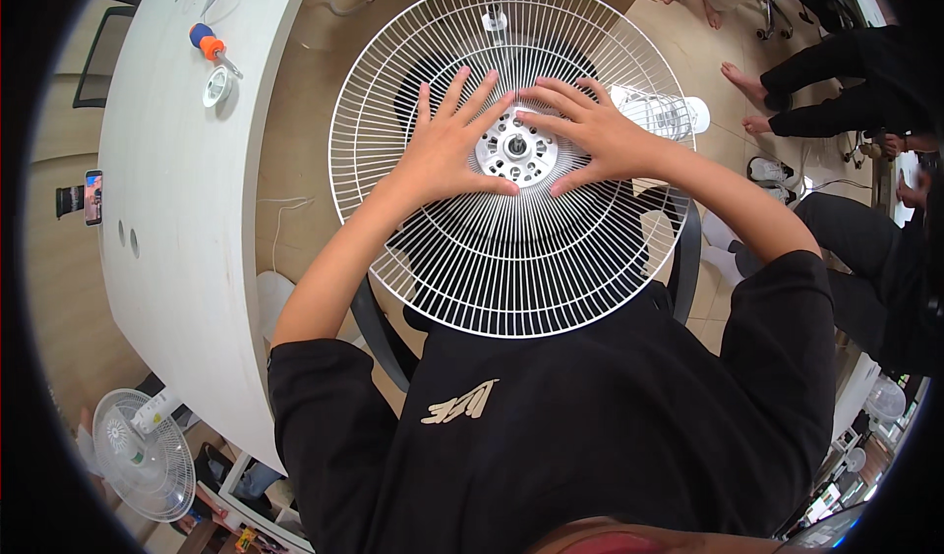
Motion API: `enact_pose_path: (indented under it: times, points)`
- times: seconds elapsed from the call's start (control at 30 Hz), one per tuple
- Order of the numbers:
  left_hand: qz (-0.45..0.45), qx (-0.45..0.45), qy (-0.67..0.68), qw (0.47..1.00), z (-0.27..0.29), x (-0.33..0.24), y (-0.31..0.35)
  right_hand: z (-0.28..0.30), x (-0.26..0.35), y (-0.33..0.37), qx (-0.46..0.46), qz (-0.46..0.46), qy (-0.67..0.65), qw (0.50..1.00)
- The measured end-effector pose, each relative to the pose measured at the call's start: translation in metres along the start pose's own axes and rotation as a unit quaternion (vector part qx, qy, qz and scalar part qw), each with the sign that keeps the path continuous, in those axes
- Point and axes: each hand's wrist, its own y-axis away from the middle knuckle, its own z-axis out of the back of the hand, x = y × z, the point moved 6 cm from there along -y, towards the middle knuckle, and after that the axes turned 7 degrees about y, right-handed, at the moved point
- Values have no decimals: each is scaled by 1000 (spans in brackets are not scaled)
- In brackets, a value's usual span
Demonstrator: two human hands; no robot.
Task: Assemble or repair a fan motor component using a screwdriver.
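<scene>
A large round white wire fan grille (511, 289) lies in front of me, above my lap. At its middle is a white hub plate (521, 169) with holes and a dark metal shaft (517, 146) in the centre. My left hand (452, 146) rests on the wires left of the hub, fingers spread. On the other side my right hand (595, 136) also lies spread, its fingertips at the hub's upper right edge. Neither hand holds anything. Through the wires shows a white fan part (495, 23) near the far rim.
To the left, a white table (187, 239) carries a screwdriver (210, 47) with an orange and blue handle, a small white round part (218, 87) and a phone (93, 197) at its edge. Another fan (145, 454) stands lower left. Several people sit at the right.
</scene>
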Motion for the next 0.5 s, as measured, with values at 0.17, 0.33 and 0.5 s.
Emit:
enact_pose_path:
  times: [0.17,0.33,0.5]
  points:
    - [57,-5,-21,998,-7,-4,9,6,-5,-9,29,53,8,998]
    - [55,-40,-13,998,-14,-2,14,7,-8,-16,39,71,8,997]
    - [45,-10,-8,999,-6,1,6,4,-8,-11,14,52,-19,998]
